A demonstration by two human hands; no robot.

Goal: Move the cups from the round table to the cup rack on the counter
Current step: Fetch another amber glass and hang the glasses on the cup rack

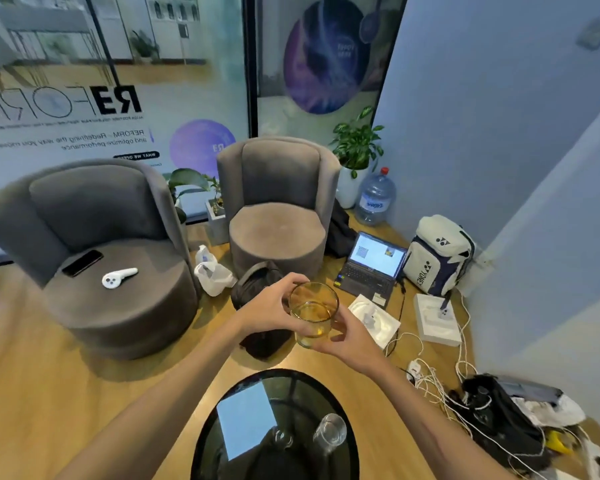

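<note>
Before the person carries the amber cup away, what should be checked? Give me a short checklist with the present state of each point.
1. Left hand grips the amber cup: ok.
2. Right hand holds the cup too: ok.
3. Cup upright: slightly tilted, ok.
4. Cup lifted off the round table: ok.
5. Table emptied of cups: not ok, a clear glass stands there.
6. Cup rack and counter in view: not ok, neither is visible.
</note>
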